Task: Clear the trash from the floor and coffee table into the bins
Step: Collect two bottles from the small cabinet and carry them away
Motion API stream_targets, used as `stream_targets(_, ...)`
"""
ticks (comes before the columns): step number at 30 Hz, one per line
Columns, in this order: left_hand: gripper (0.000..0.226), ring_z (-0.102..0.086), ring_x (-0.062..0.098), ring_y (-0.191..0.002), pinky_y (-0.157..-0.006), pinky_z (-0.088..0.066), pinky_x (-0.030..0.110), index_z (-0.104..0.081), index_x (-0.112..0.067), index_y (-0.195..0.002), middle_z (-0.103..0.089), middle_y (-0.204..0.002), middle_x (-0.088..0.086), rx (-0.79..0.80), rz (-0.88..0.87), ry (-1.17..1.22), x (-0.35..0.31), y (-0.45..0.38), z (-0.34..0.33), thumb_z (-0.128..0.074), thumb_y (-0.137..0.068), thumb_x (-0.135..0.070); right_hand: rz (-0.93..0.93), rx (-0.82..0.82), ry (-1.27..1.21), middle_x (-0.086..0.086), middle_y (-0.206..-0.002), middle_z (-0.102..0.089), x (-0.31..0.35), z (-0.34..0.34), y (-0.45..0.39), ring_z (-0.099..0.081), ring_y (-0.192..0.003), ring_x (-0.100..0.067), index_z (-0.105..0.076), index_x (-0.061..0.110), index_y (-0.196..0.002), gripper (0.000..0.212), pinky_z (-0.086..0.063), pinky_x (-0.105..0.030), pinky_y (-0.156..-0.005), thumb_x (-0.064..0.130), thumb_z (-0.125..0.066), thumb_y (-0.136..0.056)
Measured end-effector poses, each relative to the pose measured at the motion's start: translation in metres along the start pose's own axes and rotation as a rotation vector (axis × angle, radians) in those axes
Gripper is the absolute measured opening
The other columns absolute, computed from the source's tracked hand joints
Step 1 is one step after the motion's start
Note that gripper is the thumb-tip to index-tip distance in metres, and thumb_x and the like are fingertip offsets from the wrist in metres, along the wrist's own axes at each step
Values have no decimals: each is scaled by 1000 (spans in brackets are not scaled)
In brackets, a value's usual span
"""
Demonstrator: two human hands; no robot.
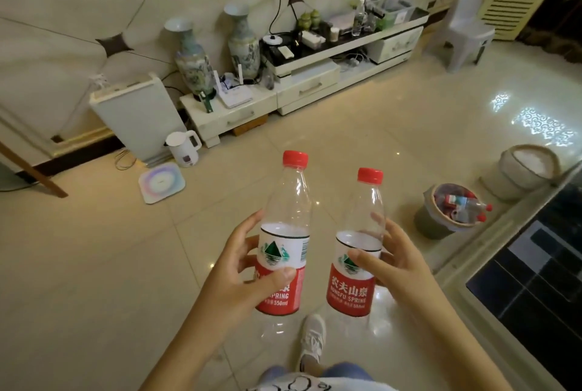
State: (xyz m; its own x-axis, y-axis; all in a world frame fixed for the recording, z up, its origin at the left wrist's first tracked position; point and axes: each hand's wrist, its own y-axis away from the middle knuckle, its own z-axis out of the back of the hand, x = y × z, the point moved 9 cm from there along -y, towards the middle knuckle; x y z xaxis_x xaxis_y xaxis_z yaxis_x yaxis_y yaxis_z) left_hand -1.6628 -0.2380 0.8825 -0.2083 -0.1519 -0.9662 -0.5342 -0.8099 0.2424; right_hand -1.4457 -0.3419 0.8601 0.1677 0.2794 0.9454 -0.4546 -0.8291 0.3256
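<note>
Two clear plastic water bottles with red screw caps and red-and-white labels are being held upright, side by side and slightly apart, above the glossy cream floor tiles (94, 264). The left-hand bottle (285, 233) is sitting in the person's left hand (242, 274), whose thumb is pressing across the red part of the label while the fingers are curling round the far side at the white band. The right-hand bottle (357, 246) is being gripped by the right hand (396, 264), the thumb lying across the front of the label and the fingers wrapping behind the bottle's shoulder. Both hands are closed round their bottles in a loose, partly spread grip rather than a tight fist.

To the right, near the edge of the dark glass-topped coffee table (535, 280), a small round grey bin (441, 217) is standing on the floor and holding several similar red-capped bottles. Just beyond it, a second round pale bin with a white liner (519, 170) is standing. Below the bottles, a white sneaker (311, 340) is showing on the tiles. Farther off, a white electric kettle (184, 148) is standing beside a white appliance against the wall, and two tall patterned ceramic vases (217, 47) are standing by a low white TV cabinet (315, 82)
</note>
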Motion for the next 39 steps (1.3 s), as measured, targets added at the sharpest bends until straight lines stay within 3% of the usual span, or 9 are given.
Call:
stream_targets(4, 85, -59, -2, -107, -72, -52, 16, -38, -68, -120, -61, -120, -20, -5, 5, 10, -14, -67, -4, -82, -49, -53, 10, 27, 49, 14, -111, -65, 32, 9, -64, -67, -97, -12, -43, 46, -127, 83, -55, -35, -78, 47, -77, -51)
stream_targets(11, 86, -61, 7, -110, -78, -54, 26, -43, -67, -118, -63, -121, -14, 59, 50, 70, -25, -182, -25, -86, -47, -47, 19, 8, 39, 18, -110, -67, 77, 34, -158, -67, -97, -6, -45, 47, -125, 80, -56, -27, -75, 43, -79, -52)
stream_targets(15, 87, -61, 5, -110, -75, -54, 21, -41, -63, -123, -62, -124, -12, 145, 58, 75, -36, -265, -39, -87, -51, -46, 17, -63, 30, 10, -117, -66, 92, 55, -217, -66, -102, -12, -44, 42, -131, 85, -55, -36, -82, 42, -80, -54)
stream_targets(21, 78, -62, 2, -106, -73, -55, 23, -44, -70, -111, -64, -117, -20, 291, 72, 108, -73, -403, -66, -88, -54, -41, -20, -218, 23, 9, -122, -63, 116, 95, -303, -64, -105, -12, -42, 45, -131, 84, -55, -37, -85, 43, -79, -56)
stream_targets(23, 79, -62, 4, -106, -75, -55, 25, -43, -68, -114, -64, -119, -18, 357, 79, 99, -89, -442, -79, -86, -55, -37, -22, -274, 7, 11, -121, -63, 127, 108, -325, -64, -104, -10, -43, 50, -128, 82, -55, -32, -81, 46, -79, -54)
stream_targets(25, 80, -63, 6, -107, -76, -55, 25, -42, -63, -118, -64, -120, -15, 433, 77, 72, -105, -479, -96, -84, -55, -36, -16, -341, -8, 14, -118, -63, 135, 123, -343, -64, -102, -6, -44, 53, -124, 80, -55, -26, -75, 49, -79, -53)
stream_targets(29, 78, -62, -2, -103, -71, -53, 17, -42, -64, -115, -64, -113, -27, 527, 28, 3, -136, -543, -143, -82, -56, -34, -28, -481, -35, 17, -115, -64, 138, 161, -365, -64, -102, -4, -44, 45, -130, 83, -54, -20, -70, 49, -78, -54)
stream_targets(34, 82, -62, 2, -106, -84, -52, 27, -42, -55, -127, -64, -115, -22, 667, 28, -37, -142, -605, -228, -82, -61, -26, -71, -645, -121, 15, -115, -66, 126, 228, -388, -66, -101, -9, -46, 42, -131, 83, -55, -36, -83, 44, -80, -55)
stream_targets(39, 81, -58, -3, -108, -72, -52, 14, -44, -59, -123, -62, -114, -30, 751, 24, -87, -127, -660, -325, -83, -68, -14, -95, -751, -153, 15, -111, -67, 116, 306, -418, -67, -97, -9, -51, 53, -118, 68, -55, -25, -73, 43, -78, -56)
